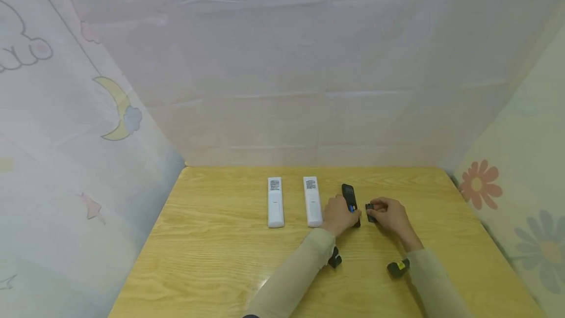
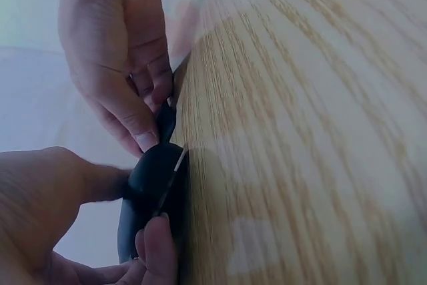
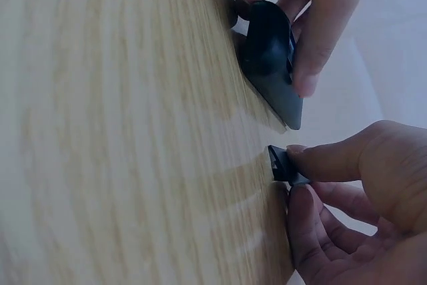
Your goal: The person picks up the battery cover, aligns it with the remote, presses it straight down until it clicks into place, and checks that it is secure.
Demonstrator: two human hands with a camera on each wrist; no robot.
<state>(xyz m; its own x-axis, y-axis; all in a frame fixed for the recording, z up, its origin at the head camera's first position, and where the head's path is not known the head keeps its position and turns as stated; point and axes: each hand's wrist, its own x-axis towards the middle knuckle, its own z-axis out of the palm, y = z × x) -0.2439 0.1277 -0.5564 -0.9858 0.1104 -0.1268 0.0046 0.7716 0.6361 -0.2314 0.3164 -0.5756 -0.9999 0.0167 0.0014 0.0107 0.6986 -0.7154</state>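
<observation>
A black remote control [image 1: 348, 194] lies on the table, gripped near its lower end by my left hand [image 1: 339, 215]. Something blue, which looks like a battery [image 1: 351, 208], shows in the remote beside the fingers. Just to the right, my right hand [image 1: 392, 216] pinches a small black battery cover [image 1: 369, 211] between thumb and fingers. In the right wrist view the cover [image 3: 285, 167] is close to the tabletop and apart from the remote [image 3: 270, 51]. The left wrist view has the thumb and fingers on both sides of the remote [image 2: 150, 171], hiding part of it.
Two white remote controls [image 1: 275, 205] lie to the left, backs up, the nearer one [image 1: 313, 205] close to my left hand. Black wrist devices [image 1: 398, 268] are under the forearms. The wood-grain table [image 1: 212, 259] meets patterned cloth walls at its back and sides.
</observation>
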